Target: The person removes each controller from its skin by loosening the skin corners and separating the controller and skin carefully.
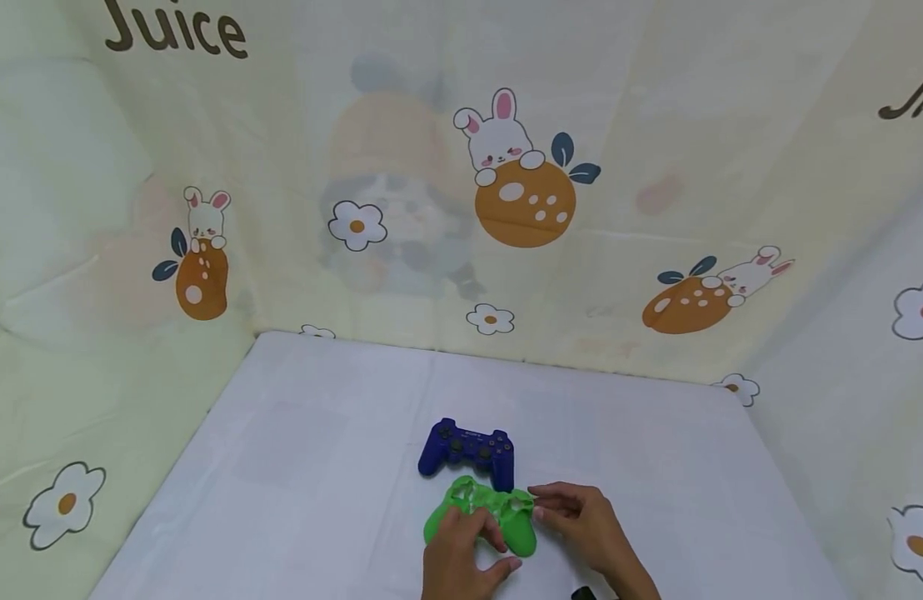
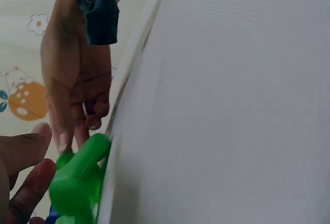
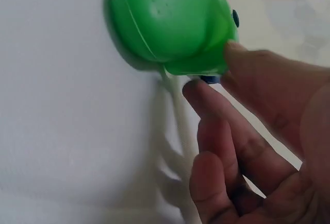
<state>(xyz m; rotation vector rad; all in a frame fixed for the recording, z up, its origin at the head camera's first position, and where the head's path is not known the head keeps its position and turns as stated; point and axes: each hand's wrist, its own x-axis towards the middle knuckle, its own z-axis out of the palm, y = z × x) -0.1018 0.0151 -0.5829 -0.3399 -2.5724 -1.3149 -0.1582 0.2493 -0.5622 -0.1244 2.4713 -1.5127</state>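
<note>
A green controller cover (image 1: 518,533), hollow with cut-out openings, lies on the white table in the head view. My left hand (image 1: 461,554) is over its near left part, thumb spread apart from the fingers. In the left wrist view, the left thumb (image 2: 36,139) and fingers are beside the cover with a gap between them. My right hand (image 1: 585,521) is at the cover's right end, fingers slightly bent. The right wrist view has the thumb against the cover's edge (image 3: 201,62) and the index fingertip just below it. Right behind the cover lies a blue game controller (image 1: 469,446).
The white table (image 1: 319,467) meets printed cloth walls (image 1: 401,275) with rabbits, oranges and flowers at the back and sides. A dark device (image 2: 100,18) is worn on the right wrist.
</note>
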